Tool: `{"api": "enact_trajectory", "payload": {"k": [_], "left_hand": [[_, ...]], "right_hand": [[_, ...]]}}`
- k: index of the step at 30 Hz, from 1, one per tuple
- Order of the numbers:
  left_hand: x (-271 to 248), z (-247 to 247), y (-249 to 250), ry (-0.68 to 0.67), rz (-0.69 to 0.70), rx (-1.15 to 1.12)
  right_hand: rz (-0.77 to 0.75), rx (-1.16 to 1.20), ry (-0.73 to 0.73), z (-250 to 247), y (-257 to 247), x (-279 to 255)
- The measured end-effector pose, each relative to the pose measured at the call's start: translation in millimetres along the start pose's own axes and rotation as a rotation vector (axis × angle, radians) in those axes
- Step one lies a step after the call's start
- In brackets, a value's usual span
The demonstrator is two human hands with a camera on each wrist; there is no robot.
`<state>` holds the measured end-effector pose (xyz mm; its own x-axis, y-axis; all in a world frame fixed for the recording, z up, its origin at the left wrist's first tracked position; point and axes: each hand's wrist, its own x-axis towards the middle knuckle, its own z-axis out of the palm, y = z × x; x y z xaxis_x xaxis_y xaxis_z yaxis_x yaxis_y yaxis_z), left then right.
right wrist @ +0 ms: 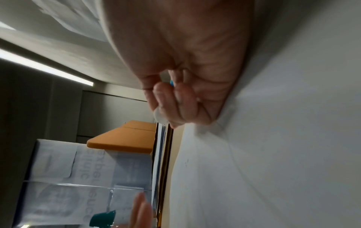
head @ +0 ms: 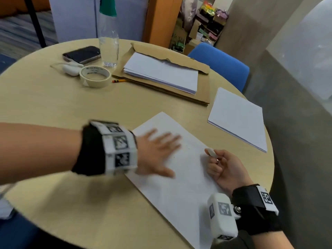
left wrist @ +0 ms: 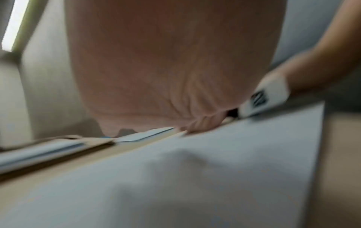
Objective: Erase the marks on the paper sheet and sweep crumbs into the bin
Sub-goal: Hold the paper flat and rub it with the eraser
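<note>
Paper sheet: white, flat on the round table, lying under both your hands, long edge running from your left wrist toward your right wrist. A few faint specks show on it between your two hands; too small to tell marks from crumbs.

Left hand: flat on the sheet's upper part, palm down, fingers straight and spread; blurred.

Right hand: resting on the sheet's right side, fingers curled, pinching a small white eraser whose tip sticks out beyond your fingertips, toward your left hand.

Beyond your right hand: a thin stack of white paper near the table edge, apart from the sheet.

Beyond your left fingertips: a thicker paper stack on a brown cardboard folder.

Further off, past your left wrist: a pencil just beside the folder, a roll of masking tape, a white earbud case, a dark phone, a clear bottle.

Behind the table, past the folder: a blue chair.
</note>
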<state>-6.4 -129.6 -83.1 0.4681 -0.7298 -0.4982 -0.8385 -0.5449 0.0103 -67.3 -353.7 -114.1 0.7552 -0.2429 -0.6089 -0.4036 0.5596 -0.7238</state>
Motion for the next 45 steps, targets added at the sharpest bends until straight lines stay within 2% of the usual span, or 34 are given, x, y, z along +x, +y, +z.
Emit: {"api": "enact_trajectory", "payload": {"k": [2,3,5,7,10,11,12,13,15,17,19,20,21,23,24,25,26,28,30,32,33,34,36,38,39,40,43,44,45], "left_hand": [[4,-1,48,-0.047,0.289,-0.053],[9,0,60,-0.085,0.38,-0.082],[18,1,54,-0.172,0.382,-0.118],[30,6,16,-0.163,0.219,-0.073],[46,4,-48,-0.061,-0.198,0.056],[48,-1,-57,-0.023,-0.284,0.096],[51,-8,-55,0.015,-0.303,0.109],[54,-14,-43,0.049,-0.243,0.109],[55,-25,1,0.063,-0.006,0.016],[56,-24,44,-0.033,0.199,-0.104],[53,-24,49,-0.081,0.267,-0.182],[55,-25,35,-0.048,0.231,-0.194],[59,-24,16,-0.017,0.117,-0.18],[65,-21,-30,0.022,-0.208,-0.042],[67,-20,-47,0.035,-0.313,0.032],[70,-17,-53,0.05,-0.339,0.066],[71,-15,-47,0.068,-0.291,0.069],[68,-14,-9,0.083,-0.095,-0.018],[63,-12,38,0.043,0.113,-0.074],[65,-11,51,0.005,0.23,-0.154],[75,-10,38,0.032,0.233,-0.181],[81,-13,23,0.061,0.155,-0.199],[91,-21,-18,0.106,-0.118,-0.216],[93,-33,-40,0.143,-0.258,-0.094],[92,-38,-34,0.174,-0.247,-0.031],[89,-41,-20,0.206,-0.175,-0.081],[77,-29,37,0.201,0.153,-0.336],[75,-25,41,0.16,0.193,-0.393],[72,-25,30,0.121,0.176,-0.412]], "right_hand": [[0.003,0.053,-0.065,-2,1,1],[0.001,0.07,-0.087,-3,1,1],[0.005,0.076,-0.096,-3,1,1],[0.012,0.06,-0.078,-4,0,0],[0.01,0.056,-0.071,-5,-1,0],[0.013,0.063,-0.069,-5,-2,0],[0.014,0.069,-0.079,-5,-2,0],[0.012,0.08,-0.086,-5,-2,1],[0.016,0.112,-0.091,-4,-2,1],[0.018,0.134,-0.095,-4,-1,0],[0.025,0.145,-0.079,-5,-1,0],[0.031,0.149,-0.073,-6,-1,0],[0.032,0.147,-0.063,-7,0,0],[0.021,0.134,-0.047,-7,0,-1],[0.015,0.136,-0.04,-7,1,-1],[0.007,0.14,-0.036,-6,1,-1],[0.0,0.144,-0.034,-5,1,-1],[-0.007,0.151,-0.031,-4,1,0],[-0.022,0.154,-0.027,-3,2,-1],[-0.038,0.155,-0.009,-2,3,-1],[-0.042,0.152,-0.001,-2,3,-2],[-0.044,0.147,0.001,-2,3,-3],[-0.053,0.148,-0.002,-2,4,-4],[-0.063,0.156,-0.003,-1,5,-4],[-0.067,0.154,-0.003,0,5,-3],[-0.07,0.153,-0.003,0,5,-2],[-0.068,0.167,-0.013,2,7,-2],[-0.071,0.169,-0.011,2,8,-2],[-0.076,0.168,-0.001,2,8,-3]]}}
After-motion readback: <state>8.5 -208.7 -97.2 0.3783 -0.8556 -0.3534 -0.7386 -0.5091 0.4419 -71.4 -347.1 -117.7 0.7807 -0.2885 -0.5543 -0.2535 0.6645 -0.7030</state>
